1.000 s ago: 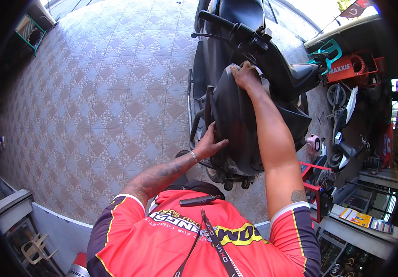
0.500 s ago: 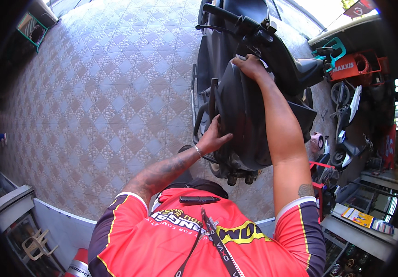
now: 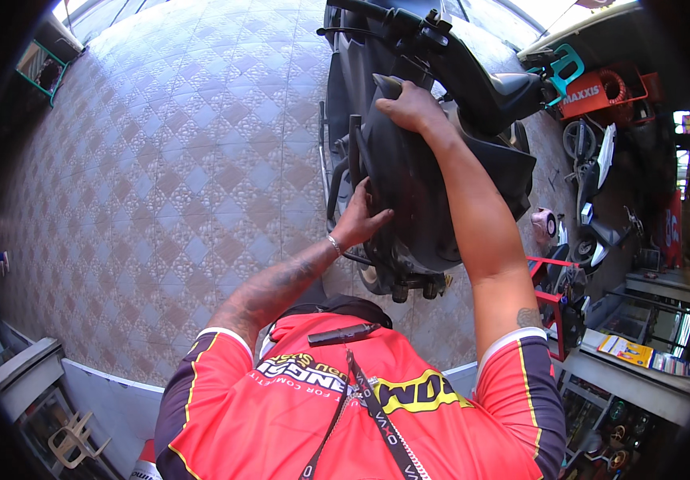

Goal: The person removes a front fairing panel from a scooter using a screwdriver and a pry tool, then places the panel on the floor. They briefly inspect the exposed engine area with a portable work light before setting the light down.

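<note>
Grasping the upper end of a black panel [image 3: 407,180], the fingers of our right hand [image 3: 415,108] curled over its edge, their tips partly hidden from us. Lower down, our left hand [image 3: 359,219] touched the panel's left side: its thumb lay across the outer face, apart from the other fingers, which pointed up along the rim. We could not tell whether those fingers gripped or merely rested there.

The panel, broad and curved, stood between our hands at the near end of a dark scooter [image 3: 473,68]; we could not make out how much of it was fastened. Just beside its left rim, above our left hand, rose a dark bar [image 3: 355,148]. Beyond our right hand spread the handlebar [image 3: 397,20].

Around our left wrist we wore a silvery bracelet [image 3: 334,244]. Both our arms reached forward from a red shirt [image 3: 281,432] with dark sleeve panels, and a black lanyard [image 3: 381,424] hung over it.

Farther out, we had a floor [image 3: 193,200] of diamond-patterned tiles around the scooter. On our right were a red frame [image 3: 550,298], a pink rounded object [image 3: 546,226], a second two-wheeler [image 3: 597,188] in black and white, and an orange rack [image 3: 593,98] near a teal chair [image 3: 570,68].
</note>
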The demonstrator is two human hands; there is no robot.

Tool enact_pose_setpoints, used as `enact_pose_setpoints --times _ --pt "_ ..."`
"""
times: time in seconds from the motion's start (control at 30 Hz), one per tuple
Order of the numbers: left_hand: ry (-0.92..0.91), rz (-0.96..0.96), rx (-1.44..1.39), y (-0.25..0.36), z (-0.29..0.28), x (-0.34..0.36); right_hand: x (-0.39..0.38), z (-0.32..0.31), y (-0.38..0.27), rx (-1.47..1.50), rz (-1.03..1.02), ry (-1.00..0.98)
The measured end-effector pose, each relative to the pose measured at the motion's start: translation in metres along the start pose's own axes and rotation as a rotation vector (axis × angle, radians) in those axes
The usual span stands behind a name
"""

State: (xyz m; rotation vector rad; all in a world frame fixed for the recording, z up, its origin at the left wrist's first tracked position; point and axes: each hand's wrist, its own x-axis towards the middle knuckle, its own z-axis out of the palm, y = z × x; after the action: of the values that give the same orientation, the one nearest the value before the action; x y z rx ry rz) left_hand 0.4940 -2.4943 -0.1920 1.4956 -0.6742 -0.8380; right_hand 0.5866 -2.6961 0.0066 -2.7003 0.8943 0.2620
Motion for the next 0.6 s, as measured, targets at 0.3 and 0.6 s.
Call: enact_pose_setpoints --times 0.3,0.6 --pt "0.084 -0.033 0.004 0.002 0.012 -0.012 -0.027 0.019 0.014 -0.147 -0.075 0.231" --pt "0.079 0.012 0.005 0.01 0.015 0.0 -0.084 -0.092 0.109 0.074 0.109 0.185"
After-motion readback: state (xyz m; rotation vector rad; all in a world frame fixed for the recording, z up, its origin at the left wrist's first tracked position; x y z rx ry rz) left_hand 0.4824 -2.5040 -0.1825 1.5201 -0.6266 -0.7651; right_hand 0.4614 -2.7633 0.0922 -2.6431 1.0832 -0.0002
